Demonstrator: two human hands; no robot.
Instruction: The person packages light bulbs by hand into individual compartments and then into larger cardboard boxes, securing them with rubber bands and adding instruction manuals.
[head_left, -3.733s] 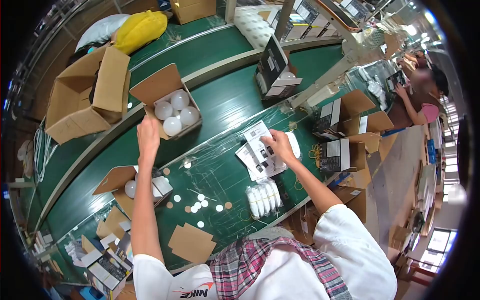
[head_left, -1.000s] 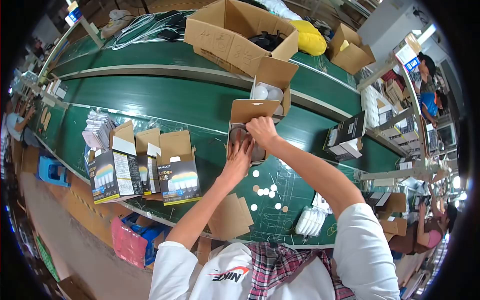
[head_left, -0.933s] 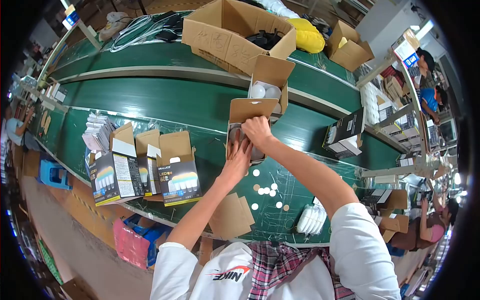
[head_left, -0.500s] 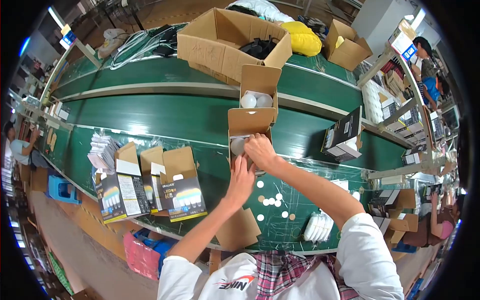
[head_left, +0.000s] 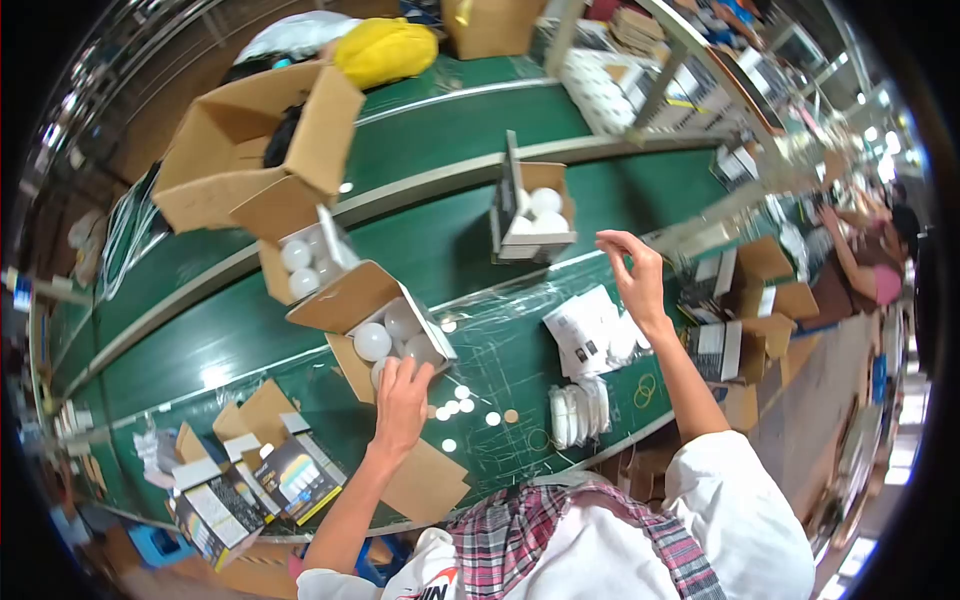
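My left hand (head_left: pixel 402 400) rests at the near edge of an open cardboard box (head_left: pixel 350 365), its fingers bent over a white bulb; whether it grips the bulb or the rim is hard to tell. Several white bulbs (head_left: pixel 373 342) sit in that box. My right hand (head_left: pixel 637 272) is raised over the right side of the bench, fingers apart and nothing in them. Below it lie white printed packets (head_left: pixel 583 335) and a wrapped bundle of white pieces (head_left: pixel 579 413). A second open box (head_left: pixel 273 268) with bulbs stands behind the first, and a third (head_left: pixel 531 245) stands left of my right hand.
A large carton (head_left: pixel 215 165) and a yellow bag (head_left: pixel 386 52) are at the back left. Printed boxes (head_left: pixel 300 475) stand at the front left, open boxes (head_left: pixel 715 350) at the right. White discs (head_left: pixel 449 445) dot the green bench. A person (head_left: pixel 858 255) is at the far right.
The view has turned to the right. My right hand has left the bulb box and moved right, opening above the packets. My left hand stays at the box, now on its near edge.
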